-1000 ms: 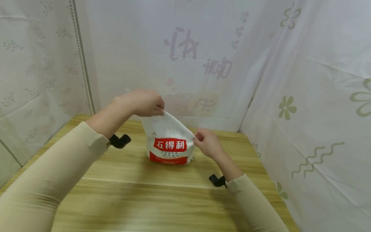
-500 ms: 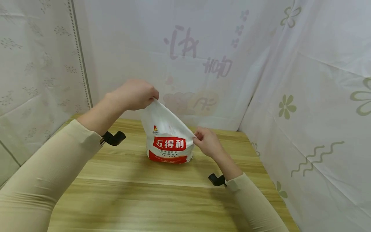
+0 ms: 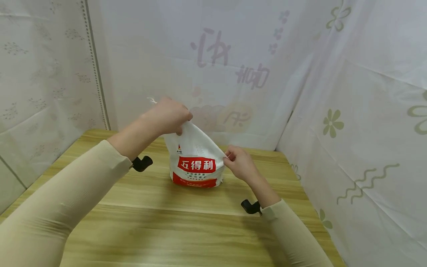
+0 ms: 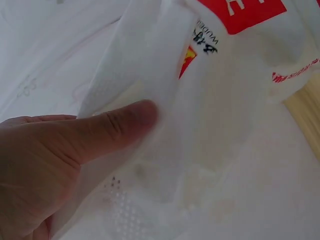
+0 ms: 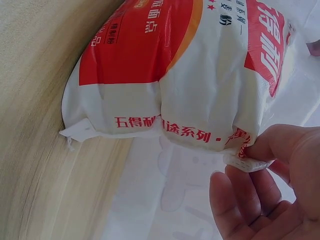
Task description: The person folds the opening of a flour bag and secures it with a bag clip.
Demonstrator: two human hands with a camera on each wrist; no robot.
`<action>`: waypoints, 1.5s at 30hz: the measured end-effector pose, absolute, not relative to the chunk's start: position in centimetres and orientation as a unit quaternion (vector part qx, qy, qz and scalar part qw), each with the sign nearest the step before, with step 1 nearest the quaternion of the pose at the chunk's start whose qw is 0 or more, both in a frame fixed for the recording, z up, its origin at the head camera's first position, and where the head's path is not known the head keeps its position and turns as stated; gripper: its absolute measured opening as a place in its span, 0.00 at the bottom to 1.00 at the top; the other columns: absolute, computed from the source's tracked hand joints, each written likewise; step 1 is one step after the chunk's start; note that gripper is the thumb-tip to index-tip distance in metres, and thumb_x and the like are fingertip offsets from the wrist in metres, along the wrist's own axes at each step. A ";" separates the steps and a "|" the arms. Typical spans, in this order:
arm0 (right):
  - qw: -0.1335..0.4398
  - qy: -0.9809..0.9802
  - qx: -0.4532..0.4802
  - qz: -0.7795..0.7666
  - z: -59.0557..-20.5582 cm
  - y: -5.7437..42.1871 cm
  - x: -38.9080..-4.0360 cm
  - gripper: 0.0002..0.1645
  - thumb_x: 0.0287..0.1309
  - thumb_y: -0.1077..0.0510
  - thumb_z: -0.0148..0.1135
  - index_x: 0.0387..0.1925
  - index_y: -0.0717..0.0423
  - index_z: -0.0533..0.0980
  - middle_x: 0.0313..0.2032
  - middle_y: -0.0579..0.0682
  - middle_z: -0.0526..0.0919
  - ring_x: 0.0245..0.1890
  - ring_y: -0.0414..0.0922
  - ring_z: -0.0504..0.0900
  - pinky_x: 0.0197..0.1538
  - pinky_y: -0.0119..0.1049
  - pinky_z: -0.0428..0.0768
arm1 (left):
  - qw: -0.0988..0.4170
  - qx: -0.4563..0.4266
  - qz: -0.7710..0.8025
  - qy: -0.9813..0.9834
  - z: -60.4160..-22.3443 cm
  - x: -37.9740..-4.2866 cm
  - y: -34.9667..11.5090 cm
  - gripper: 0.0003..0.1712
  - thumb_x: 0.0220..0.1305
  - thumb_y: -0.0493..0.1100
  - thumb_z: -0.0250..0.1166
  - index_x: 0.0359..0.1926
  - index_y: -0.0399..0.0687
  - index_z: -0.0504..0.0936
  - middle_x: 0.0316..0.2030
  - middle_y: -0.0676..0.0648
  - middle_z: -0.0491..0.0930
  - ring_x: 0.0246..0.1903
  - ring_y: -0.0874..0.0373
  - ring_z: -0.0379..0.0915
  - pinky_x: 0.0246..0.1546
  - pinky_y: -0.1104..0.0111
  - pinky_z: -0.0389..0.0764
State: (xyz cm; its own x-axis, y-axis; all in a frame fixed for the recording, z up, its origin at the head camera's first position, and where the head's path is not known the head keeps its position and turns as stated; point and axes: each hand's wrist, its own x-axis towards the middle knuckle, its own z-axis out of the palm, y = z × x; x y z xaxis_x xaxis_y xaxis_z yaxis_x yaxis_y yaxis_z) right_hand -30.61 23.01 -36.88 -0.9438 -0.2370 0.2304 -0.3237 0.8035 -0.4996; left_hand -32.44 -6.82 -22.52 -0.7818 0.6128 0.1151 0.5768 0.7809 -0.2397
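Observation:
A white flour bag with red panels and printed lettering stands upright on the wooden table. My left hand grips its raised upper left edge; in the left wrist view the thumb presses flat on the white bag cloth, and the other fingers are mostly behind it. Lower down, my right hand pinches the bag's right upper corner. Seen from the right wrist, thumb and forefinger hold that folded corner. The top edge slopes from the left hand down to the right one.
The wooden table reaches back to a pale printed curtain. Another curtain hangs along the right side and one on the left. Black wrist-worn pieces sit beneath both forearms. A loose thread shows behind the left hand.
My left hand went up and left with the bag's edge, then came back down and right, its thumb now lower on the front. The right hand keeps its pinch almost unmoved.

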 end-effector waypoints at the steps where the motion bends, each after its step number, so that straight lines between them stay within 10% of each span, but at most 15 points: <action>1: 0.079 -0.946 0.148 0.277 -36.9 23.0 -30.6 0.04 0.71 0.59 0.67 0.37 0.53 0.81 0.37 0.55 0.86 0.39 0.51 0.84 0.36 0.40 0.82 | 0.096 -0.319 0.099 -0.938 -22.7 -32.4 -6.6 0.14 0.62 0.41 0.81 0.47 0.50 0.89 0.43 0.46 0.91 0.41 0.48 0.86 0.48 0.47 0.87; 12: 0.085 -0.949 0.141 0.269 -37.1 23.0 -30.7 0.03 0.71 0.58 0.67 0.38 0.52 0.82 0.38 0.55 0.85 0.41 0.52 0.84 0.37 0.40 0.82 | 0.119 -0.352 0.140 -0.918 -24.4 -32.1 -5.7 0.11 0.68 0.33 0.74 0.48 0.51 0.89 0.43 0.47 0.91 0.43 0.48 0.88 0.48 0.52 0.88; 22: 0.077 -0.948 0.147 0.273 -37.1 23.4 -31.0 0.03 0.71 0.59 0.67 0.39 0.54 0.82 0.37 0.55 0.86 0.38 0.50 0.84 0.35 0.39 0.82 | 0.040 -0.327 0.098 -0.939 -23.8 -31.7 -3.8 0.25 0.60 0.50 0.82 0.55 0.52 0.87 0.50 0.48 0.89 0.49 0.48 0.85 0.56 0.46 0.84; 35: 0.056 -0.938 0.172 0.297 -35.7 22.4 -30.8 0.16 0.72 0.49 0.72 0.54 0.53 0.85 0.53 0.55 0.84 0.54 0.54 0.82 0.56 0.55 0.87 | 0.084 -0.339 0.139 -0.927 -25.1 -32.5 -2.3 0.13 0.64 0.37 0.79 0.48 0.50 0.89 0.44 0.46 0.91 0.41 0.48 0.84 0.50 0.51 0.90; 45: 0.104 -0.930 0.194 0.293 -35.8 21.0 -31.3 0.07 0.67 0.57 0.77 0.36 0.52 0.84 0.43 0.53 0.84 0.44 0.51 0.81 0.45 0.47 0.84 | 0.065 -0.362 0.106 -0.924 -25.3 -32.7 -2.3 0.07 0.70 0.36 0.74 0.44 0.53 0.91 0.41 0.49 0.90 0.39 0.51 0.81 0.47 0.53 0.88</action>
State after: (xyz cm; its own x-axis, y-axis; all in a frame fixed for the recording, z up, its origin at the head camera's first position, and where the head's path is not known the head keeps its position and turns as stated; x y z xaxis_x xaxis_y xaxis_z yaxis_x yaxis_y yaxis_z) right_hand -31.31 20.98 -35.80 -0.9028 -0.3003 0.3080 -0.4226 0.7527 -0.5049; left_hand -32.70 -2.35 -25.27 -0.7297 0.6824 0.0430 0.6551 0.7157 -0.2422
